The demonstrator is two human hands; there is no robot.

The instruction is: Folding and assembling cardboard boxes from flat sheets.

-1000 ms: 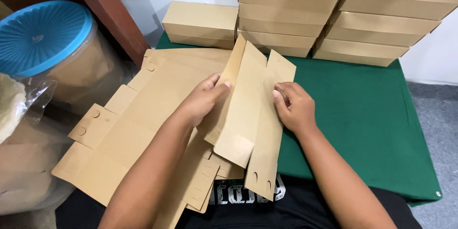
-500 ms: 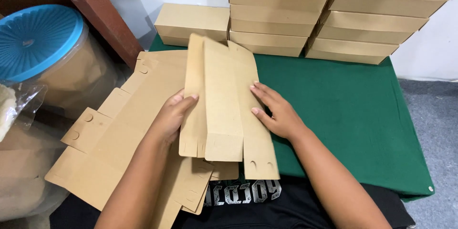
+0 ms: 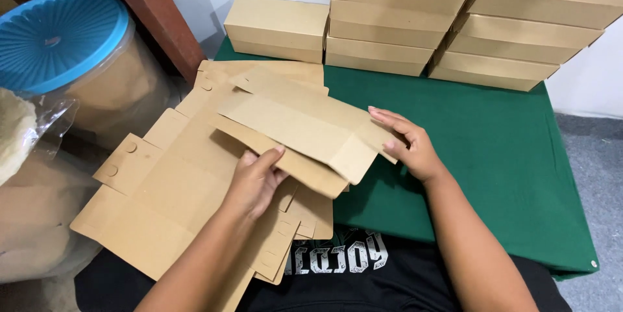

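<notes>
The brown die-cut carton blank lay half-folded, creased, tilted. The left hand pinched its near edge; the right hand, fingers spread, pressed its far flap.

1. I am seeing two bare forearms entering from the bottom edge; no sleeves are reaching down to the elbows or wrists.
2. The left hand is showing no ring, watch, glove or band.
3. The right hand is likewise wearing nothing; fingernails are looking short and unpainted.
4. The person is wearing a black shirt, showing between the arms at the bottom of the view.
5. The shirt is carrying a white printed graphic across the chest, partly covered.
</notes>
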